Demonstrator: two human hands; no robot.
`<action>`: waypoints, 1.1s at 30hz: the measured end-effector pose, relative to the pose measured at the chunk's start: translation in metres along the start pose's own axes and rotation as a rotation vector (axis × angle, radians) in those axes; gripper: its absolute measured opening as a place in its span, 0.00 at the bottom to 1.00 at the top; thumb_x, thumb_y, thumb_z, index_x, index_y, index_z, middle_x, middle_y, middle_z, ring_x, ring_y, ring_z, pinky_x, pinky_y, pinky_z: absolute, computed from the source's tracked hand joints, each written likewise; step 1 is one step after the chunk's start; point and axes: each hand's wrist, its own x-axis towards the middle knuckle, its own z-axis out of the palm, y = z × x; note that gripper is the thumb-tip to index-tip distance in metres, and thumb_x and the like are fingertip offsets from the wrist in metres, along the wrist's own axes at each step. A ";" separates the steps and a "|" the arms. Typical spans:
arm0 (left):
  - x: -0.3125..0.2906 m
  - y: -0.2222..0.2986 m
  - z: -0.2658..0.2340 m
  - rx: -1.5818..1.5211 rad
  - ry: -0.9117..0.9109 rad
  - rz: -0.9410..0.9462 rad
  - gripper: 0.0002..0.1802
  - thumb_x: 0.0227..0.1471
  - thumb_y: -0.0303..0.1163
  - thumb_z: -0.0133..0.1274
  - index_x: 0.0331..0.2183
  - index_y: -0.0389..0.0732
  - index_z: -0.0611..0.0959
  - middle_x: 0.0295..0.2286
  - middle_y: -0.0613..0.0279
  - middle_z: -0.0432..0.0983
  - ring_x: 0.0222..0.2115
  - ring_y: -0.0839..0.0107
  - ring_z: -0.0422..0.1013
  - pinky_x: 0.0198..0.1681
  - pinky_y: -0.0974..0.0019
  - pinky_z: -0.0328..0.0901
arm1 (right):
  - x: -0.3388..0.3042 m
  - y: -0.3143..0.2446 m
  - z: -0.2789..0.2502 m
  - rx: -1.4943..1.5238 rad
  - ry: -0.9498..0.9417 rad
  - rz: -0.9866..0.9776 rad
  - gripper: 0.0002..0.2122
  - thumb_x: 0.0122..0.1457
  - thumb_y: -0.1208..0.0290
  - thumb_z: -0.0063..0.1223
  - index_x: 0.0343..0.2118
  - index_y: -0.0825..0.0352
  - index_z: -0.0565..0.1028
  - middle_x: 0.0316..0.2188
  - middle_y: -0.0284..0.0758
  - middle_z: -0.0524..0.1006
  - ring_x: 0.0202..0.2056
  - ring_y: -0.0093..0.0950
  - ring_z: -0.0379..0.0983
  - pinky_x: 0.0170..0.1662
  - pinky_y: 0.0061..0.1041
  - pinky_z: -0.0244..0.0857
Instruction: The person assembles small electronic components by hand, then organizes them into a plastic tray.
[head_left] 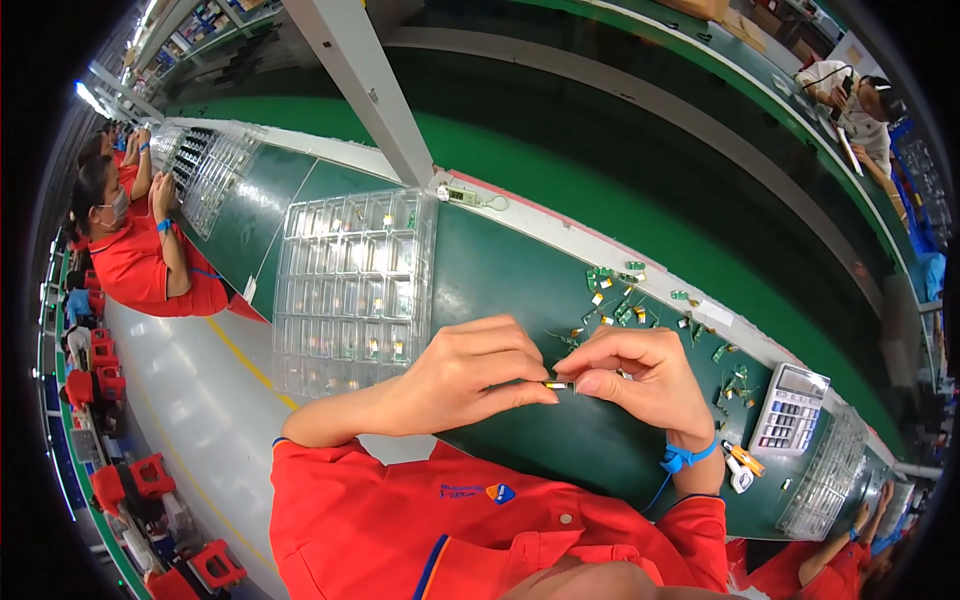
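A small electronic part [559, 385], dark with a pale and yellowish patch, is held over the green bench between my two hands. My left hand [470, 375] pinches its left end between thumb and fingers. Thumb and index finger of my right hand [640, 378] close on the other end, and a blue strap [690, 457] circles that wrist. Much of the part is hidden by the fingertips. Beyond my right hand lie several loose little green circuit boards [625, 312] with wires and yellow pieces. Left of my hands sits a clear compartment tray [427, 250], some pockets holding similar parts.
On the right are a calculator [790, 410], an orange-handled tool [743, 460] and more clear trays [828, 480]. A grey post [365, 95] rises at the bench's far edge, near a small display device [458, 196]. Co-workers in red [150, 260] sit left and lower right.
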 end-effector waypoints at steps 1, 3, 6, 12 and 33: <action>0.000 -0.001 0.002 0.065 0.043 0.048 0.11 0.39 0.26 0.67 0.27 0.35 0.82 0.27 0.61 0.76 0.28 0.64 0.73 0.31 0.64 0.69 | -0.001 -0.001 0.003 0.056 0.082 0.117 0.07 0.49 0.80 0.64 0.33 0.72 0.81 0.29 0.37 0.81 0.30 0.25 0.77 0.34 0.21 0.69; 0.001 -0.004 0.004 0.108 0.057 0.113 0.12 0.38 0.26 0.68 0.27 0.35 0.81 0.27 0.60 0.76 0.28 0.64 0.73 0.30 0.64 0.69 | 0.000 -0.001 0.006 -0.049 0.053 0.058 0.07 0.48 0.80 0.65 0.32 0.71 0.80 0.29 0.37 0.81 0.30 0.24 0.77 0.35 0.19 0.70; 0.001 -0.004 0.002 0.200 0.065 0.186 0.13 0.37 0.26 0.68 0.27 0.35 0.81 0.27 0.60 0.75 0.28 0.63 0.73 0.29 0.64 0.69 | 0.002 0.001 0.005 -0.177 0.002 -0.001 0.08 0.47 0.79 0.67 0.31 0.70 0.80 0.29 0.36 0.80 0.31 0.22 0.78 0.37 0.19 0.71; 0.000 0.000 -0.012 0.269 0.020 0.181 0.13 0.37 0.23 0.67 0.28 0.35 0.81 0.30 0.59 0.74 0.31 0.61 0.73 0.30 0.65 0.70 | 0.006 0.009 0.009 -0.198 0.021 -0.054 0.07 0.52 0.78 0.62 0.34 0.69 0.80 0.30 0.35 0.80 0.32 0.27 0.78 0.35 0.25 0.71; -0.040 -0.015 -0.039 0.126 0.118 -0.094 0.04 0.47 0.23 0.61 0.28 0.37 0.81 0.31 0.60 0.75 0.33 0.62 0.73 0.35 0.64 0.68 | 0.012 0.020 0.044 -0.333 0.098 -0.072 0.17 0.54 0.79 0.57 0.48 0.71 0.71 0.38 0.42 0.79 0.40 0.32 0.77 0.44 0.28 0.69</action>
